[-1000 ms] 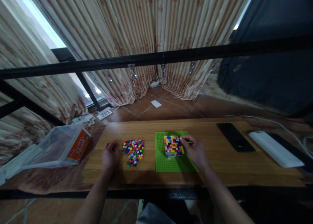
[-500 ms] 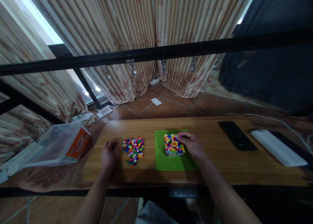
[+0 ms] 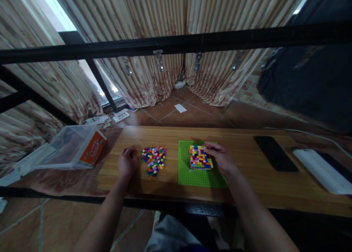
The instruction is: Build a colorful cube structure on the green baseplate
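- A wooden board point(image 3: 165, 134) formed the work surface, its grain running crosswise.
- On it lay a green baseplate point(image 3: 189, 178), bearing a squarish block of multicoloured bricks point(image 3: 200, 157) toward its far side.
- The right hand point(image 3: 222, 158) had its fingertips at the block's far right corner, drawn close together; whether they pinched a brick could not be told.
- The left hand point(image 3: 127, 163) rested on the board, fingers curled in, just left of a loose brick pile point(image 3: 154, 158); its grip could not be made out.
- Farther right lay a dark flat slab point(image 3: 275, 153) and a white oblong object point(image 3: 321, 170).
- Left of the board stood a clear plastic bin point(image 3: 63, 145) with an orange label point(image 3: 93, 147).
- Beyond, a black rail point(image 3: 176, 45) crossed before striped curtains point(image 3: 154, 17); a white paper point(image 3: 180, 108) lay on the tiled floor point(image 3: 203, 114).
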